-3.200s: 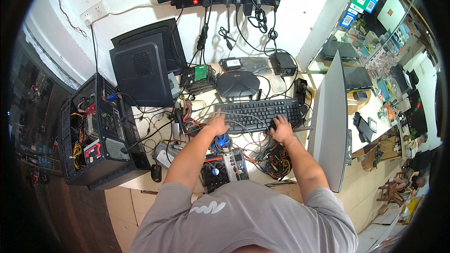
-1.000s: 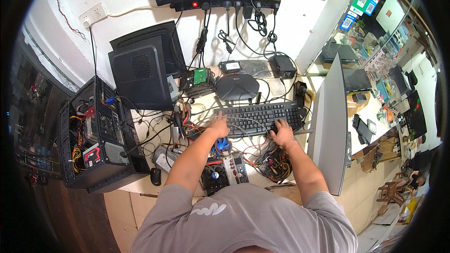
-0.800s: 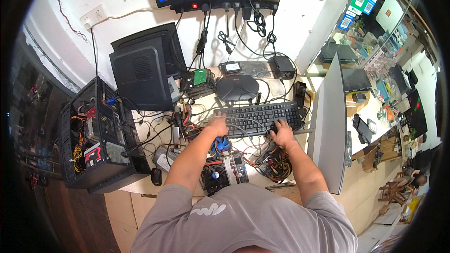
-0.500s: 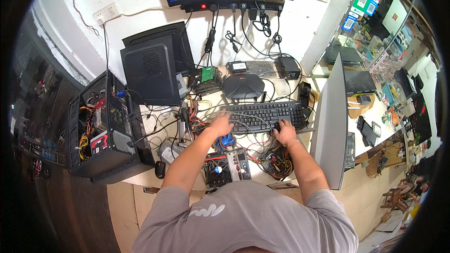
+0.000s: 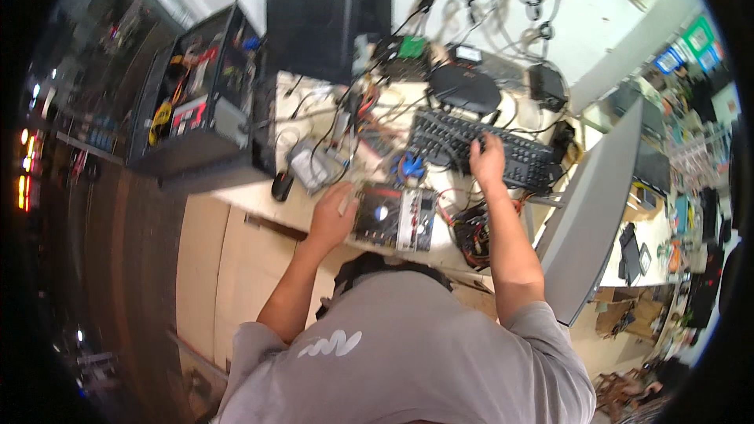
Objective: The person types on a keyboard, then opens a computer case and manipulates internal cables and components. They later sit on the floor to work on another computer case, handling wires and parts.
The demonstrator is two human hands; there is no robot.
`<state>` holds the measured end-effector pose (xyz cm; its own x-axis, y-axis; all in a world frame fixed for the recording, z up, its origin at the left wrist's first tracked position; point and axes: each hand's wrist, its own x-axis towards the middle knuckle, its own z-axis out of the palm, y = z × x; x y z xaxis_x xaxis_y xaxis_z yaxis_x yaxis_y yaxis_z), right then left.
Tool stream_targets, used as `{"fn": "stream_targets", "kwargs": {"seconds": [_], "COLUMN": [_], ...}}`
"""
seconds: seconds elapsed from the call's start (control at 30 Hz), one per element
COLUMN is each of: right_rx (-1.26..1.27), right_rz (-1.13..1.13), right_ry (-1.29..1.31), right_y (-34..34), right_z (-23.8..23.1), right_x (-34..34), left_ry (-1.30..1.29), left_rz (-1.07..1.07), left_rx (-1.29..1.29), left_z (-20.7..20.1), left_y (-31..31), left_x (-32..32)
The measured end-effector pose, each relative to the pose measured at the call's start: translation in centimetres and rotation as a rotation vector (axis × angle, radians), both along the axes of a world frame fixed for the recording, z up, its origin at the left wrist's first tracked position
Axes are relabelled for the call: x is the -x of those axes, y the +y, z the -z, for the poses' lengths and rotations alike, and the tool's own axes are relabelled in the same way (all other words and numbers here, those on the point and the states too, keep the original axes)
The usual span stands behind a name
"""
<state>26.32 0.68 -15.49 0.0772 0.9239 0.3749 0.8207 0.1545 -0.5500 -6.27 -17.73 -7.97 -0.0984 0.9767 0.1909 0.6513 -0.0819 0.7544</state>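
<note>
Keying, seemingly one-handed: right hand (image 5: 488, 161) over the keyboard (image 5: 525, 160), fingers loosely spread and bent toward keys, gripping nothing visible. Keyboard: aslant on the tabletop (image 5: 255, 198), beyond the circuit board (image 5: 375, 224). Also listing left hand (image 5: 334, 216): at the circuit board's left edge, fingers bunched, blurred; hold or contact impossible to tell. Calling, by judgement, for right fingertips square on keys at any next stroke.

Rocks a grey tee (image 5: 440, 345) with short sleeves (image 5: 546, 334), plus a squiggly white logo (image 5: 330, 344) on the side nearer the desk's (image 5: 250, 191) left corner.
</note>
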Motion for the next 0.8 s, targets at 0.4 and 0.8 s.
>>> {"fn": "stream_targets", "kwargs": {"seconds": [0.4, 0.8], "right_rx": [-0.045, 0.559], "right_rz": [-0.194, -0.241], "right_ry": [0.287, 1.16], "right_y": [-4.9, -10.6], "right_z": [-7.9, -8.6], "right_x": [11.8, 38.0], "left_ry": [-0.37, -0.171], "left_rz": [-0.602, -0.518], "left_rx": [0.068, 0.037], "left_z": [4.4, -0.1], "left_y": [-14.5, -19.4], "left_x": [15.2, 30.9]}}
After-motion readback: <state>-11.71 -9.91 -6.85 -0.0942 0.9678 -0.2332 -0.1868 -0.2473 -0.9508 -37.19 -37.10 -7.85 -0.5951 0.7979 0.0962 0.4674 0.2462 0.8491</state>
